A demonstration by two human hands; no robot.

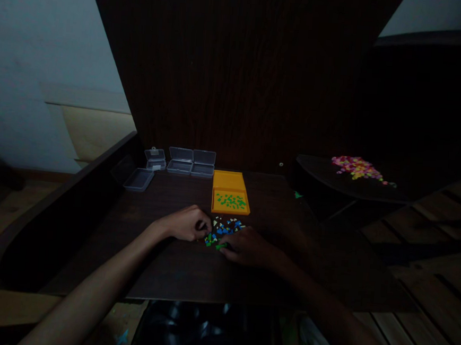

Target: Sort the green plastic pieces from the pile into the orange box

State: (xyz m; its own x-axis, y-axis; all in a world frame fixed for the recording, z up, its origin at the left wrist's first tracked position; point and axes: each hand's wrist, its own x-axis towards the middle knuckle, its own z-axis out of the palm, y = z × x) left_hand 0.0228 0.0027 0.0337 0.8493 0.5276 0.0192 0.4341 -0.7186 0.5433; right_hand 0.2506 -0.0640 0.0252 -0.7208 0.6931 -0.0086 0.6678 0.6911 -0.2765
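A loose pile of small blue, green and cream pieces (232, 227) lies on the dark tabletop between my hands. My left hand (188, 223) rests at the pile's left edge, fingers curled and pinched together; whatever is in them is hidden. From the right, my right hand (244, 246) reaches in, thumb and finger closed around a small green piece (220, 246). Just beyond the pile stands an opened yellow box (230, 212), its lid tilted back, with several small green pieces (232, 201) scattered inside.
Clear plastic cases (191, 168) stand opened at the back left, beside a smaller clear case (155, 158) and a shallow clear tray (139, 180). Pink and yellow bits (358, 167) are heaped on a raised side shelf (322, 172). A dark side panel (67, 213) borders the left.
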